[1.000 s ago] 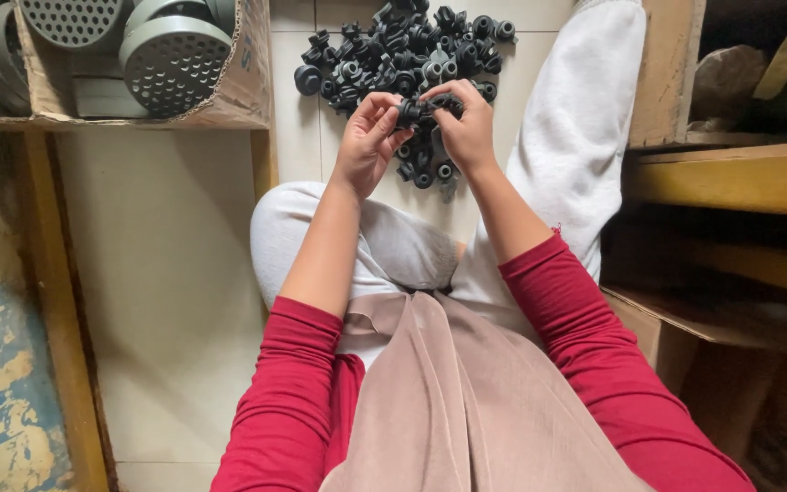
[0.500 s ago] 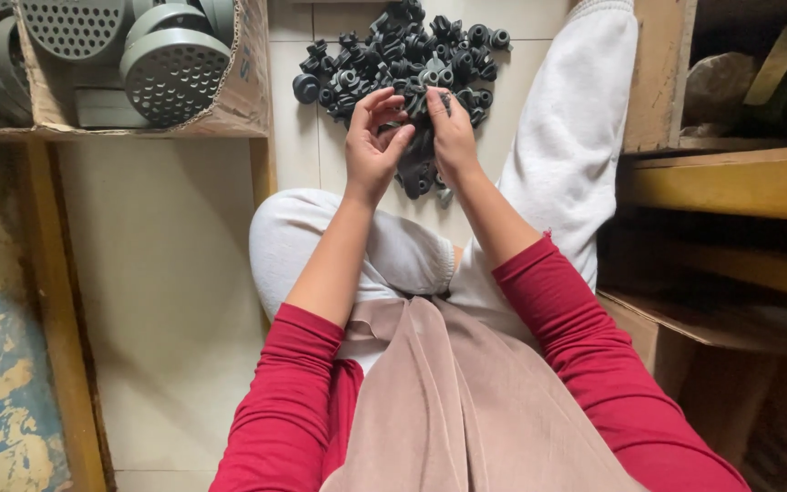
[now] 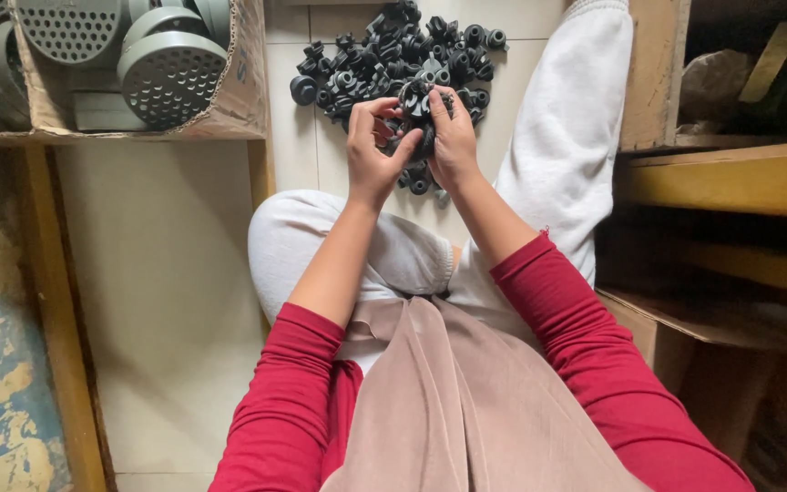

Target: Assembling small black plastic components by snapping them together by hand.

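Both hands now lower vs a sec ago, off the top of the black rubber parts pile (image 3: 384, 50) on the floor. Left hand (image 3: 373, 150) & right hand (image 3: 453, 137) each grasping one black rubber part (image 3: 414, 98) between them, held just above pile's near edge; looks like fitting pieces together.

— What is being held?
— A small black rubber part (image 3: 414, 117), round and ribbed, lifted just above the pile.
— And the pile?
— Black rubber parts (image 3: 393, 50) heaped on the tiled floor's far edge.

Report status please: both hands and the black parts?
Left hand and right hand both grip one small black round rubber part. Black parts pile beneath. Nothing in the way.
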